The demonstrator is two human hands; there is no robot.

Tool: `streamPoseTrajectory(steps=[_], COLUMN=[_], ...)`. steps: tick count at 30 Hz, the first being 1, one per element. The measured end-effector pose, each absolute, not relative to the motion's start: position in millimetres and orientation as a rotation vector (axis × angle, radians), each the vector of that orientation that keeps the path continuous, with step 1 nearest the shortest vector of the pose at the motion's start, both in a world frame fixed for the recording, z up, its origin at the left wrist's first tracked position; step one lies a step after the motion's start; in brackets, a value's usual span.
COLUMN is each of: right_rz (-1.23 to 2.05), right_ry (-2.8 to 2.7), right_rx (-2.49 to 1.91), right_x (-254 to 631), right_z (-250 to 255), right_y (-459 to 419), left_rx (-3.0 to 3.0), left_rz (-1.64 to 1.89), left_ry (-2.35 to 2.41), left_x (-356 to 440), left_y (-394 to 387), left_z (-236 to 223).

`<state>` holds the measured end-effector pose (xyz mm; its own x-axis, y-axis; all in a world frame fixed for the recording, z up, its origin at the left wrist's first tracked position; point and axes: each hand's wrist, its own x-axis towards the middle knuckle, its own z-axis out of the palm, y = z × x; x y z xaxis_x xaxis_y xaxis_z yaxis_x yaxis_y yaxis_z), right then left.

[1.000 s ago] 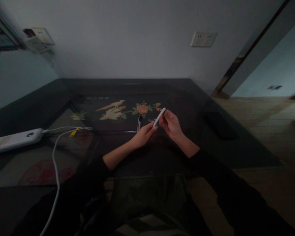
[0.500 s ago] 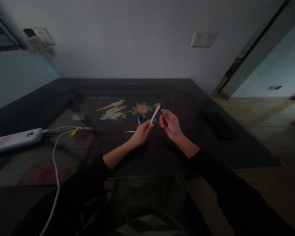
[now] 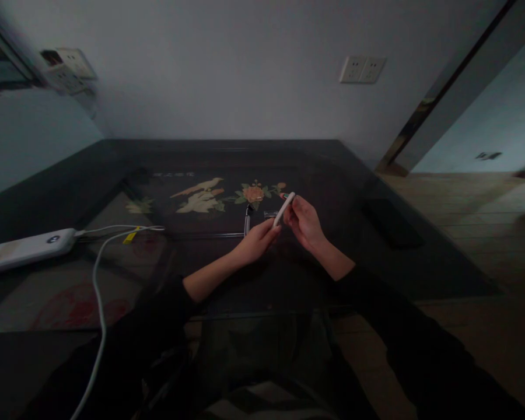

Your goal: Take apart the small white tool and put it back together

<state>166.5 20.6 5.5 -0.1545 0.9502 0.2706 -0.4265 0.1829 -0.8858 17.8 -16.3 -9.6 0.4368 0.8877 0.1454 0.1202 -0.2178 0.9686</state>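
Observation:
My left hand (image 3: 254,240) is closed round the lower end of a slim white pen-shaped stick (image 3: 284,209), which tilts up to the right. Close against its upper end, my right hand (image 3: 305,221) pinches a small thing with a green and red tip (image 3: 284,196). Most of that small thing is hidden behind the stick and my fingers, so its kind is unclear. Just beyond my left hand, a slim silver and black thing (image 3: 247,219) lies on the dark table (image 3: 289,286). Beside it is a small clear piece (image 3: 270,214), partly covered by my hand and the stick.
On the left lies a white power bank (image 3: 30,249) with a white cable (image 3: 97,280) and a yellow tag (image 3: 132,235). A flat black object (image 3: 391,223) rests on the right. Flower and bird pictures decorate the tabletop. Behind stands a wall with a socket (image 3: 362,70).
Half a second ago the stick was drawn left, apart from the small thing in my right hand. Now my left hand has brought it back right, beside those fingers.

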Motion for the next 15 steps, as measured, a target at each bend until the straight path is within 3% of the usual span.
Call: streamPoseTrajectory(steps=[15], right_rz=[1.345], right_ry=[-1.163], right_rx=[-0.591], right_x=[168], right_z=[3], right_y=[23], left_rx=[1.703], left_rz=[0.987], left_ry=[1.068], left_x=[12], left_y=[-5], left_z=[-12])
